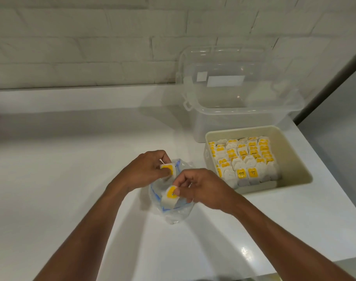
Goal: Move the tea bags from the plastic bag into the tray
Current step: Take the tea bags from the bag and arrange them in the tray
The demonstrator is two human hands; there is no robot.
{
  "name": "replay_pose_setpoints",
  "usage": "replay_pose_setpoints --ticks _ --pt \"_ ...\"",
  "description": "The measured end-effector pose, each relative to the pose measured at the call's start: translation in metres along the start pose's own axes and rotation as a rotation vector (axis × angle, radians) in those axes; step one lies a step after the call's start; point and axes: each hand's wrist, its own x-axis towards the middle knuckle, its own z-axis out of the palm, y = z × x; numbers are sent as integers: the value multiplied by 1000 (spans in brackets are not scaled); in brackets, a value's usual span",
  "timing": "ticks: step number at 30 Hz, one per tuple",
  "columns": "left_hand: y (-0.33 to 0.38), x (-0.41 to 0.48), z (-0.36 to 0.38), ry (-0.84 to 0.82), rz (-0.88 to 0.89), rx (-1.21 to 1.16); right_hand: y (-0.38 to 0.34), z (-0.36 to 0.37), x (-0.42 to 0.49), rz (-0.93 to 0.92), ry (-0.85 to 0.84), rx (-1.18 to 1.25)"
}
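A clear plastic bag with blue markings lies on the white counter just in front of me. Over its far end, my left hand pinches a tea bag with a yellow tag. My right hand grips a second tea bag with a yellow tag above the bag's mouth. To the right stands a cream tray with several rows of yellow-tagged tea bags packed upright in its left part.
A clear plastic storage box with its lid raised stands behind the tray against the white brick wall. The counter's right edge runs diagonally past the tray. Its front edge is near the bottom right.
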Motion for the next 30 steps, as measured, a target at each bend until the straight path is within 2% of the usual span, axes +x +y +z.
replay_pose_setpoints --ticks 3,4,8,12,16,20,30 --pt "6 -3 0 -129 -31 -134 1 -9 12 -22 239 -283" --pt "7 -3 1 -126 -38 -150 1 -12 12 -22 233 -283" --pt "1 0 0 -17 -51 -96 -9 -18 6 -34 -23 -83" --pt "8 -4 3 -145 -70 -218 -4 -21 13 -37 180 -348" --pt "8 -1 1 -61 -117 -173 -10 -24 9 -18 7 -122" --pt "9 -5 3 -154 -121 -211 -6 -26 14 -25 94 -350" --pt "17 -1 3 -75 -96 -200 -9 -43 14 -42 104 -334"
